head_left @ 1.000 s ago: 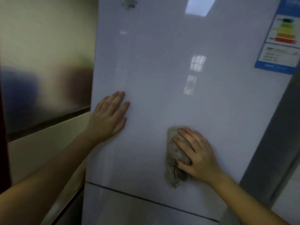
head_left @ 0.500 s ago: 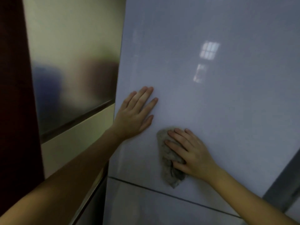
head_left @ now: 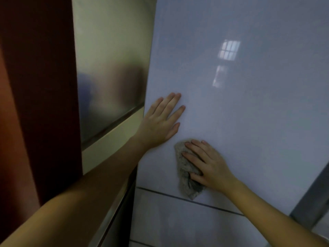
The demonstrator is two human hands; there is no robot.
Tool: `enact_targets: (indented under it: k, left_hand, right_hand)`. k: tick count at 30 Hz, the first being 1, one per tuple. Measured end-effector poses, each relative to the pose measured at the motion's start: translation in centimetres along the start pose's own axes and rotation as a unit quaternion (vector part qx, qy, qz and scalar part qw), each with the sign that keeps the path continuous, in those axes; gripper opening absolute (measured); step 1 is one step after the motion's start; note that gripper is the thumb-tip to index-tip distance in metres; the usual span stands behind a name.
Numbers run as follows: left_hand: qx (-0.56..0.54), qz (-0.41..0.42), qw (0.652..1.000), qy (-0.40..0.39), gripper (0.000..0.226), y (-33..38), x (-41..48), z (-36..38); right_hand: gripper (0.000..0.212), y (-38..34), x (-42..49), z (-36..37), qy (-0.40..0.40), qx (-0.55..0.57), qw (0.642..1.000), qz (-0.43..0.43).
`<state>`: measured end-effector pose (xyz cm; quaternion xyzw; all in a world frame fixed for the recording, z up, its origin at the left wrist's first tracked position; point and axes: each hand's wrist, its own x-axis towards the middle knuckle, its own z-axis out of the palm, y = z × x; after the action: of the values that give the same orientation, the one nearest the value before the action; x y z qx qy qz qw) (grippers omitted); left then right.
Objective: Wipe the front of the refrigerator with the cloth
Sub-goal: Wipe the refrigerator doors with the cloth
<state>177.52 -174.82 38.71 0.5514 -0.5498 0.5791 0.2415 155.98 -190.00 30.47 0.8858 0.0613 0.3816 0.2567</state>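
Observation:
The glossy white refrigerator front [head_left: 249, 113] fills the right of the view. My right hand [head_left: 206, 164] presses a crumpled grey cloth [head_left: 185, 173] flat against the upper door, just above the dark seam [head_left: 187, 197] between the doors. The cloth sticks out to the left of and below my fingers. My left hand [head_left: 162, 122] lies flat on the same door near its left edge, fingers spread and empty, just above and left of the cloth.
A brushed metal panel [head_left: 110, 82] with a cream strip below it stands left of the refrigerator. A dark red-brown surface [head_left: 35, 86] runs down the far left. A grey frame [head_left: 313, 196] borders the refrigerator at lower right.
My right hand has slid the cloth leftward across the door, close under my left hand. The view has shifted left, so the energy label is out of sight.

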Motion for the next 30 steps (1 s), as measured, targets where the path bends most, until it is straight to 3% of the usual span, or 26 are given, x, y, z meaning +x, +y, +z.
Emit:
enact_targets:
  k: [10, 18, 24, 30]
  left_hand:
    - [-0.017, -0.02, 1.0, 0.016, 0.05, 0.5, -0.6, 0.8]
    - [-0.037, -0.026, 0.999, 0.004, 0.053, 0.8, -1.0, 0.9]
    - [-0.039, -0.02, 0.999, -0.002, 0.051, 0.6, -0.9, 0.3]
    - [-0.048, -0.032, 0.998, -0.028, 0.053, 1.0, -1.0, -0.2]
  right_hand:
    - [0.063, -0.1, 0.3, -0.7, -0.009, -0.011, 1.0, 0.011]
    - [0.064, 0.2, 0.7, -1.4, 0.038, -0.01, 0.994, 0.104]
    - [0.062, -2.3, -0.9, 0.3, 0.002, 0.003, 0.998, 0.069]
    - [0.067, 2.5, -7.0, -5.2, 0.037, -0.038, 0.979, 0.195]
